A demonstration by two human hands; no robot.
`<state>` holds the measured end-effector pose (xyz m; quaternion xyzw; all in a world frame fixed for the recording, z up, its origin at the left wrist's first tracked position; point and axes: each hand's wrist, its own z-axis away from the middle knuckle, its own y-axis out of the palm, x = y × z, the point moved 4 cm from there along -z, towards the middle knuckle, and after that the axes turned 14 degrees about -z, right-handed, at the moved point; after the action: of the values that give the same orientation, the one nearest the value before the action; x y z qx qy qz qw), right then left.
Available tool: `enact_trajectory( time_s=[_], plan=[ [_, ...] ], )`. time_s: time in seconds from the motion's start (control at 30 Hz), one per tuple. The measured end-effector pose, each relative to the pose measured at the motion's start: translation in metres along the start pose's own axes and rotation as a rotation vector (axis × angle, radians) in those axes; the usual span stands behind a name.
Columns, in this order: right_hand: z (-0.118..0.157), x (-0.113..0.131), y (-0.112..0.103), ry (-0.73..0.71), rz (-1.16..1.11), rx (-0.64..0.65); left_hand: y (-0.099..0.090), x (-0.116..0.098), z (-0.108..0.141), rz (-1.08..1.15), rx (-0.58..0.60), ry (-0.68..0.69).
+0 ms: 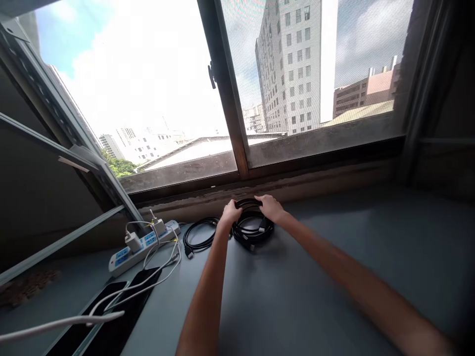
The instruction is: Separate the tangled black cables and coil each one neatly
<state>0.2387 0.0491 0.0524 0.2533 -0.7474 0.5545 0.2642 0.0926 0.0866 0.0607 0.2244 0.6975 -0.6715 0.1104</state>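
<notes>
- A coiled black rubber-sheathed cable (252, 228), wound into a flat round bundle, lies on the grey desk surface (334, 277) at the far edge, just below the window sill (297, 185).
- The left hand (230, 213) curls its fingers over the coil's left rim; the right hand (270, 206) closes its fingers over the top right rim. Both hands are clamped on the same bundle, one on each side, so neither is nearer.
- The coil lies flat between the two sets of fingers, its far arc lifted slightly under them, a connector end showing just below the right fingers.
- Just left of the left fingers lies a second, thinner black looped cable (198, 236), apart from both hands.
- Further left sit a white power strip (143, 245) with white plug-in chargers and white leads trailing to two dark flat phones (111, 306).
</notes>
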Motion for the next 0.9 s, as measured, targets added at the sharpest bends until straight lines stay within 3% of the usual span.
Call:
enact_trajectory(
  time_s=[0.1,0.2,0.43,0.57,0.73,0.9],
  plan=[
    [-0.003,-0.015,0.016,0.026,0.011,0.033,0.025,0.005,-0.004,-0.177,0.040,-0.026],
    [-0.005,-0.020,0.020,0.001,0.007,0.053,0.039,0.003,-0.001,-0.306,0.062,-0.062],
    [-0.012,-0.028,0.016,0.023,0.001,0.054,0.037,-0.017,0.010,-0.460,0.060,-0.092],
    [-0.013,-0.038,0.025,0.045,0.011,0.041,0.045,-0.024,0.015,-0.522,0.006,-0.064],
    [-0.013,-0.050,0.042,0.012,-0.026,0.025,0.062,-0.015,0.018,-0.564,-0.024,-0.010],
    [-0.020,-0.053,0.038,-0.082,-0.131,0.034,0.063,-0.005,0.011,-0.565,-0.010,0.004]
  ],
)
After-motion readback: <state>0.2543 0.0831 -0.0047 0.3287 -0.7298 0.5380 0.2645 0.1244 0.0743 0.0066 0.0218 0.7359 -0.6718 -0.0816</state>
